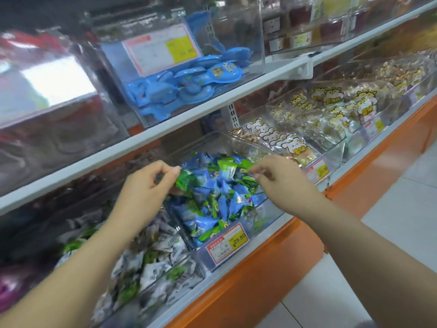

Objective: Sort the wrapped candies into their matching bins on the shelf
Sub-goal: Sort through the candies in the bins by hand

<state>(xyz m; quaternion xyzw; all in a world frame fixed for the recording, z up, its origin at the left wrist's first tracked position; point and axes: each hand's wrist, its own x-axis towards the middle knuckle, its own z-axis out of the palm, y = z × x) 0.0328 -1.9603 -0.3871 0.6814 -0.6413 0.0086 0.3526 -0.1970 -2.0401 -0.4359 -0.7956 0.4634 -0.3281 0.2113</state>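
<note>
A clear bin on the lower shelf holds a heap of blue wrapped candies with some green ones mixed in. My left hand pinches a green wrapped candy at the heap's left edge. Over the heap's right side, my right hand has its fingers curled and pinches the end of a green candy. To the left, another clear bin holds grey and white wrapped candies with a few green ones.
Bins of clear snack packs with cartoon animals stand to the right. The upper shelf carries a clear box of blue packs. A price tag fronts the blue candy bin. An orange base and tiled floor lie lower right.
</note>
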